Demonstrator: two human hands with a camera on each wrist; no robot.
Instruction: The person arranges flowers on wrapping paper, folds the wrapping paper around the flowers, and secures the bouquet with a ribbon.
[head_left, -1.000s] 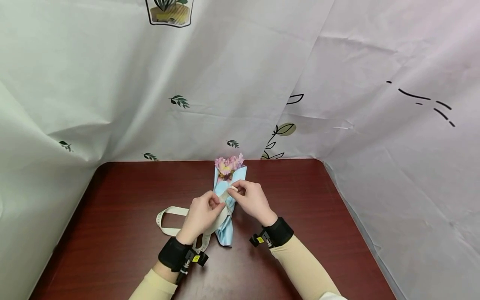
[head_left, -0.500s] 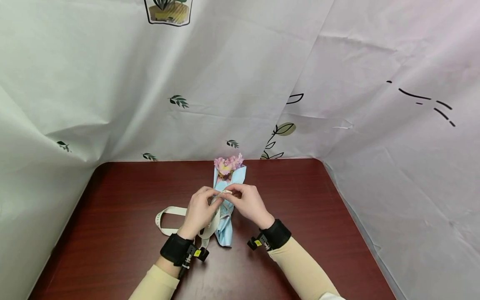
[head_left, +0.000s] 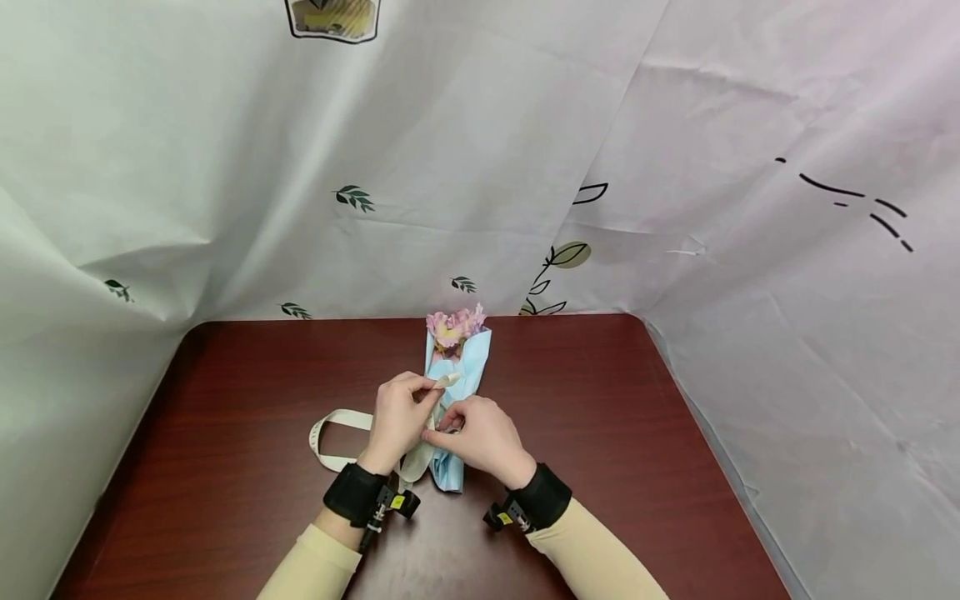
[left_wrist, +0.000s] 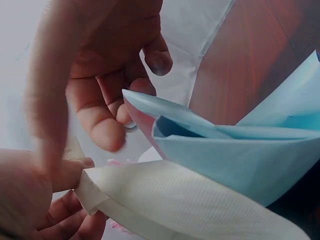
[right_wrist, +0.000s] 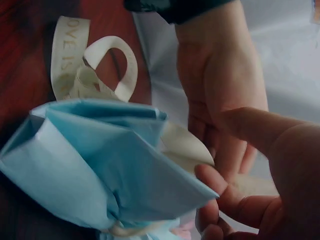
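A small bouquet of pink flowers lies wrapped in light-blue paper. Cream ribbon is drawn around its narrow waist, where a band crosses the gathered paper in the right wrist view. My left hand pinches a folded part of the ribbon between thumb and fingers, above the wrapping; its short end sticks out past the fingertips. Lower over the bouquet, my right hand has its thumb and bent forefinger apart beside the ribbon. In the left wrist view the fingers of that right hand hang loosely curved, holding nothing.
A long tail of the ribbon, printed with gold letters, loops on the dark red table left of the bouquet. A pale cloth curtain with leaf prints stands behind the table and along its sides.
My right hand has let go of the ribbon end and moved down toward me. The left hand, first lower on the ribbon, now holds it close to that end.
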